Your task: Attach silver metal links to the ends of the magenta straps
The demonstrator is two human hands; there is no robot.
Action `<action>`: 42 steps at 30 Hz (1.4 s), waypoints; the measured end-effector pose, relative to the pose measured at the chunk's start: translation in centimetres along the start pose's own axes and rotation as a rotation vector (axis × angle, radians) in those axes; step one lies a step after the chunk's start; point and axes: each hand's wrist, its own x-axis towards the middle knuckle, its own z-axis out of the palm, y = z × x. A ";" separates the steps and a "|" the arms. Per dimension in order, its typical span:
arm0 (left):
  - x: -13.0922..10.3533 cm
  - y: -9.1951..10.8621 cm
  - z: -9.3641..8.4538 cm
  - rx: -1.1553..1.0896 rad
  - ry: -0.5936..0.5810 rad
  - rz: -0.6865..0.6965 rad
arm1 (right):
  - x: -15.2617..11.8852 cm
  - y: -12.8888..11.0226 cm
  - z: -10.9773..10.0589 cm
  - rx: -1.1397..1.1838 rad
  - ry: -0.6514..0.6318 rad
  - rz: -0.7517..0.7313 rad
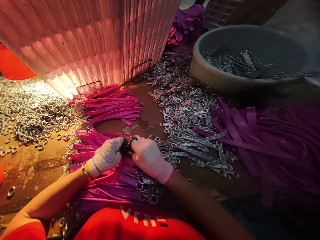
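Note:
My left hand (pixel 107 155), in a dotted white glove with a yellow cuff, has its fingers closed on a small dark object (pixel 127 145). From the other side my right hand (pixel 149 158), in a white glove with a pink cuff, closes on the same object. What exactly it is cannot be made out. Below and beside both hands lie pink strips (pixel 100 196) with metal rings at their ends. Another bunch of pink strips (pixel 115 108) sits just beyond. Twisted metal pieces (pixel 190 140) with ringed ends spread to the right of my right hand.
Loose metal rings (pixel 32 113) heap at the left. A ribbed translucent panel (pixel 92 43) stands at the back. A large grey basin (pixel 200 66) holding metal pieces is at the back right, with purple strips (pixel 275 143) in front. A red object (pixel 15 65) shows at the far left.

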 end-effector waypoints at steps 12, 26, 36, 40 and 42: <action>-0.7 -1.1 0.5 -0.561 -0.133 -0.179 | 0.0 0.7 -1.0 0.014 -0.120 -0.053; -0.1 0.0 -0.9 -0.805 -0.196 -0.324 | -2.6 0.0 -0.5 -0.056 -0.031 -0.159; 0.0 0.1 -0.6 -1.232 0.025 -0.585 | -2.7 14.2 0.4 -0.114 0.110 0.528; -0.7 1.4 -0.1 -1.102 -0.083 -0.499 | -2.3 15.3 2.5 -0.116 0.059 0.437; -1.1 2.0 -0.2 -0.975 -0.152 -0.434 | -2.4 14.9 3.4 -0.114 0.071 0.421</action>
